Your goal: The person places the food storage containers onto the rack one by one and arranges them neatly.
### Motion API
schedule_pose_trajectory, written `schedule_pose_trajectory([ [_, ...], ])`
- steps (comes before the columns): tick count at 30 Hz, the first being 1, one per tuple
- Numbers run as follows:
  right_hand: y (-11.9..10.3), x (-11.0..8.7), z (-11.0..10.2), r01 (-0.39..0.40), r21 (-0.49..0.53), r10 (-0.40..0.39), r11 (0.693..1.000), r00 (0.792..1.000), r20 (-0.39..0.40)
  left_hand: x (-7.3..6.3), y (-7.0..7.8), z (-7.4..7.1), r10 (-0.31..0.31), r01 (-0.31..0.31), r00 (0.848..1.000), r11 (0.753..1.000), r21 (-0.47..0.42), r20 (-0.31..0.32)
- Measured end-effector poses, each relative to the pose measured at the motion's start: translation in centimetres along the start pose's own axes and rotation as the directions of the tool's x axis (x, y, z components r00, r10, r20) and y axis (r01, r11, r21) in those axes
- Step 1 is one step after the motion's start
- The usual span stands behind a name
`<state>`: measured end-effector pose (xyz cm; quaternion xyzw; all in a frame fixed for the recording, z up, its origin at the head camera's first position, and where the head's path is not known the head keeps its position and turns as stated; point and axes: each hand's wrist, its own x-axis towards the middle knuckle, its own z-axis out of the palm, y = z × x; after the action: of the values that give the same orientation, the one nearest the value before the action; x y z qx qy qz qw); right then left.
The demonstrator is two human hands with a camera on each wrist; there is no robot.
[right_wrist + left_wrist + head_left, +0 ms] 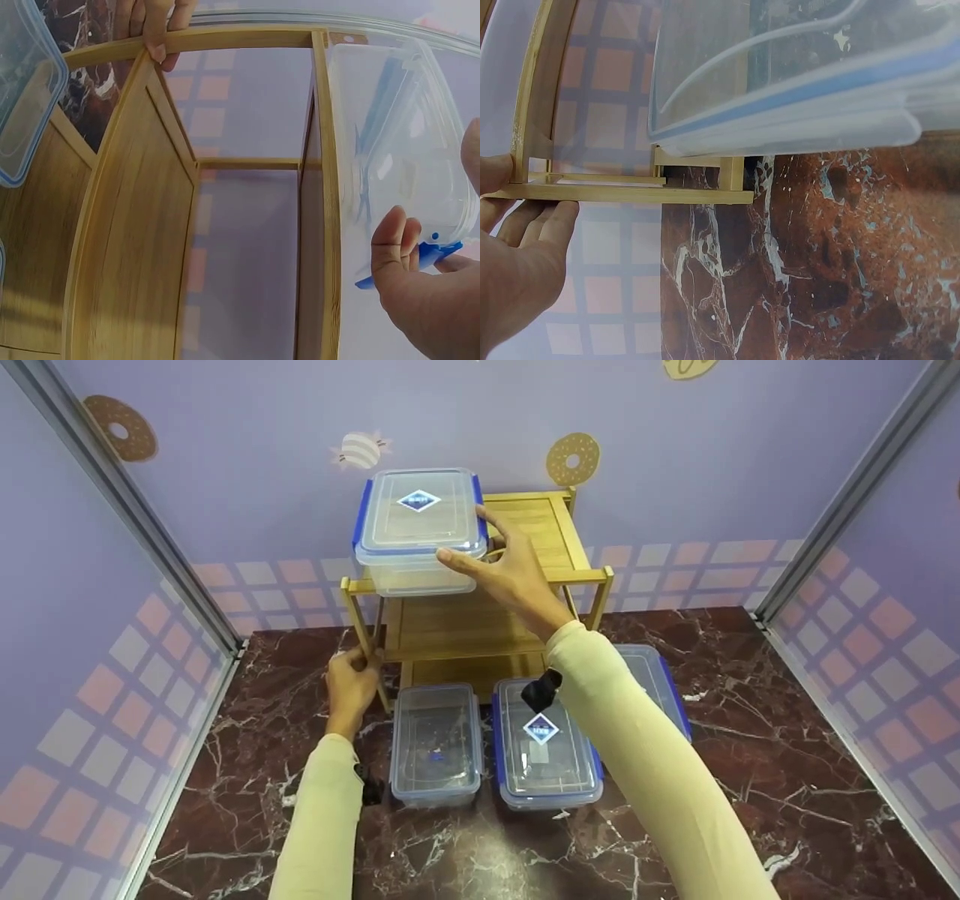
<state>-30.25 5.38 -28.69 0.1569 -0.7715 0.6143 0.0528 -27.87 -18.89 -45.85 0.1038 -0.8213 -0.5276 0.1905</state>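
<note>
One risk: the clear, rectangular, blue-clipped plastic box (424, 529), at the top left of the tan wooden rack (544, 529), tipping, because right hand (514, 574) fingers pinch only its right. Left hand (352, 682) fingers grip the rack.

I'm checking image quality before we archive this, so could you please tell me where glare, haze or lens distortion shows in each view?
Head view: a pale glare patch on the marbled floor, with small glints on the diamond-labelled floor container; left wrist view: the close clear container looks hazy; right wrist view: the wooden rack appears bowed, suggesting wide-angle distortion.
</note>
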Motion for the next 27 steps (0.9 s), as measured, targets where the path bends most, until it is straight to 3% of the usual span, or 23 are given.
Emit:
schedule_pose_trajectory([
  [11, 0.3, 0.6, 0.6, -0.002, 0.027, 0.004, 1.0, 0.997, -0.075, 0.1, 0.1, 0.1, -0.037, 0.036, 0.999, 0.999, 0.006, 0.014],
  [21, 0.2, 0.9, 1.0, -0.014, 0.034, 0.017, 0.999, 0.996, -0.084, 0.0, 0.0, 0.0, -0.034, 0.034, 0.999, 0.999, 0.031, 0.008],
  [27, 0.1, 1.1, 1.1, -0.035, 0.067, 0.042, 0.997, 0.995, -0.092, 0.1, 0.0, 0.1, -0.031, 0.031, 0.999, 1.0, 0.0, 0.018],
])
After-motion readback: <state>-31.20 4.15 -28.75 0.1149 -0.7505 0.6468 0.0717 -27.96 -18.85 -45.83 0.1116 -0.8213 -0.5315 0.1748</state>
